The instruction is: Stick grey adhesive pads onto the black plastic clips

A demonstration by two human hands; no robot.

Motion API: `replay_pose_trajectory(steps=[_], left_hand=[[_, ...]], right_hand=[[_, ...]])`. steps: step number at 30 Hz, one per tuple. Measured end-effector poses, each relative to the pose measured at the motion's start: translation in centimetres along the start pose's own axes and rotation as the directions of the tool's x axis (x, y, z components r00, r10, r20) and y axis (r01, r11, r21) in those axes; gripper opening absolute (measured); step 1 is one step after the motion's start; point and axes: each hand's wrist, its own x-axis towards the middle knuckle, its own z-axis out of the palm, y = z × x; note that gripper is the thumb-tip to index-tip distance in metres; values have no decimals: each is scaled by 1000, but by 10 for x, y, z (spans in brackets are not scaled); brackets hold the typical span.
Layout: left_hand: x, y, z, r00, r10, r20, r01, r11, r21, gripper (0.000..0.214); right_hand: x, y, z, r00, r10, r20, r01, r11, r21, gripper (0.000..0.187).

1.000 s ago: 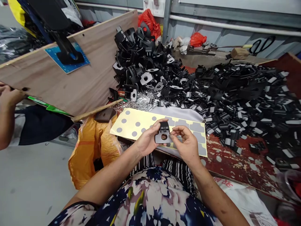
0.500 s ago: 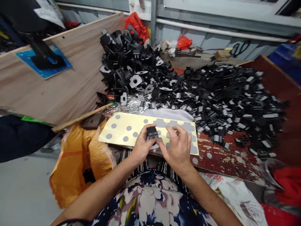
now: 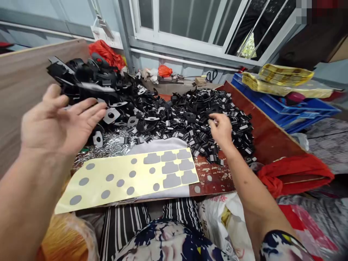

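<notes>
My left hand is raised at the left, palm up and fingers spread, with nothing in it. Just beyond its fingertips rises a heap of larger black plastic parts, some with grey faces. My right hand reaches over a pile of small black clips with grey pads; its thumb and forefinger are bent and slightly apart, and I see nothing held. Nearer me lies a pale yellow backing sheet bearing grey round and tab-shaped stickers.
Silvery metal pins lie behind the sheet, beside a grey cloth. A wooden board borders the left side and a dark red board the right. Blue crates stand beyond it. White sacks sit below the table edge.
My hands have parted from above the sheet, where they held a small black part. The left went to the left heap and is empty; the right moved over the clips. The view turned right.
</notes>
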Motion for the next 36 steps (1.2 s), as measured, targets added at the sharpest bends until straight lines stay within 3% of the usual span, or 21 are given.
replay_pose_trajectory(steps=[2, 4, 6, 8, 10, 11, 13, 14, 16, 17, 19, 23, 25, 27, 29, 30, 33, 34, 35, 36], left_hand=[[2, -6, 5, 995, 33, 89, -34, 999, 3, 51], [-10, -38, 4, 966, -117, 232, 98, 991, 91, 52], [-32, -80, 0, 920, -252, 301, 201, 961, 190, 55], [-55, -116, -4, 903, -253, 347, 160, 948, 275, 50], [-74, -139, -3, 911, -161, 380, 33, 946, 323, 54], [-81, -146, -2, 912, -99, 397, -31, 951, 307, 60], [-89, -153, -1, 908, 11, 420, -107, 973, 206, 69], [-89, -155, -2, 905, 31, 424, -103, 983, 149, 66], [-86, -158, -8, 919, -13, 393, -17, 997, 74, 49], [-82, -159, -13, 932, -68, 357, 53, 997, 51, 41], [-75, -161, -25, 936, -216, 279, 223, 975, 7, 35], [-67, -166, -44, 854, -474, 214, 471, 879, 65, 33], [-67, -169, -48, 814, -536, 224, 518, 844, 135, 35], [-67, -171, -49, 806, -549, 223, 532, 836, 136, 50], [-66, -173, -50, 827, -532, 181, 533, 845, 44, 69], [-64, -174, -50, 838, -522, 156, 532, 847, -23, 74], [-60, -176, -54, 846, -523, 107, 534, 827, -176, 70], [-59, -176, -56, 845, -525, 104, 535, 822, -196, 68], [-59, -176, -57, 844, -526, 104, 536, 819, -203, 67], [-60, -175, -57, 845, -524, 109, 535, 820, -203, 69]], right_hand=[[39, 25, -1, 991, 90, -96, -100, 990, -103, 35], [60, 36, 2, 985, 171, 12, -168, 978, -123, 37], [60, 26, 6, 985, 127, 116, -117, 989, -87, 28], [38, -6, 8, 997, -1, 83, 0, 1000, 15, 22], [-3, -54, 9, 997, -61, 51, 48, 974, 221, 21], [-27, -80, 11, 995, -35, 92, -2, 927, 376, 19], [-77, -126, 20, 944, -35, 327, -201, 726, 658, 16], [-99, -141, 28, 902, -54, 429, -303, 628, 716, 14], [-130, -156, 49, 844, -53, 534, -426, 538, 728, 14], [-140, -155, 60, 838, -27, 545, -447, 541, 713, 15], [-150, -144, 82, 862, 31, 506, -408, 633, 658, 18], [-158, -120, 113, 896, -11, 443, -233, 838, 493, 27], [-161, -116, 120, 892, -11, 452, -221, 862, 456, 28], [-163, -114, 120, 875, 35, 484, -292, 834, 468, 24], [-160, -111, 114, 802, 42, 596, -428, 736, 524, 21], [-156, -108, 109, 733, -5, 680, -501, 672, 546, 22], [-143, -98, 90, 447, -283, 849, -665, 530, 527, 33], [-139, -95, 84, 388, -349, 853, -691, 502, 520, 35], [-137, -94, 79, 385, -375, 843, -703, 473, 531, 36], [-135, -94, 75, 437, -357, 826, -696, 447, 562, 35]])
